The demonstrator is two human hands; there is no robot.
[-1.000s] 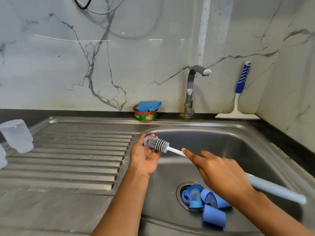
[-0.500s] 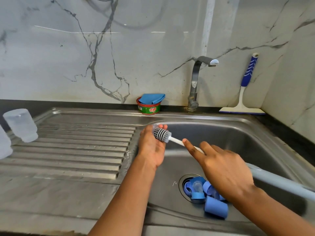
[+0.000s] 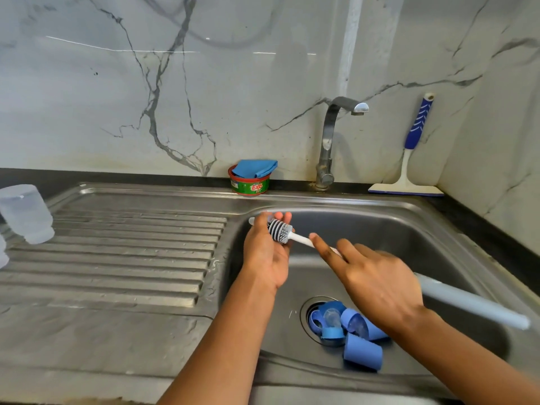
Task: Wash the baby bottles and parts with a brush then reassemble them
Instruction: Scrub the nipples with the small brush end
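My left hand (image 3: 267,255) is cupped over the sink's near-left corner, holding a small pale part (image 3: 252,221) that is mostly hidden by the fingers. The grey bristled head of the bottle brush (image 3: 279,231) presses into that palm. My right hand (image 3: 377,283) grips the brush's white stem, forefinger stretched along it, and the pale handle (image 3: 473,305) sticks out to the right. Blue caps (image 3: 363,352), rings and a clear nipple (image 3: 332,318) lie around the drain. A clear bottle (image 3: 27,215) stands upside down on the drainboard at far left.
The faucet (image 3: 330,147) rises behind the steel sink (image 3: 409,226), spout turned right. A red-green soap tub with a blue cloth (image 3: 252,179) sits on the back ledge. A blue-handled squeegee (image 3: 410,159) leans in the right corner. The ribbed drainboard (image 3: 131,252) spreads left.
The brush head has slid a little along my left palm towards the fingertips, and my left fingers have closed more around it. Both hands stay over the sink.
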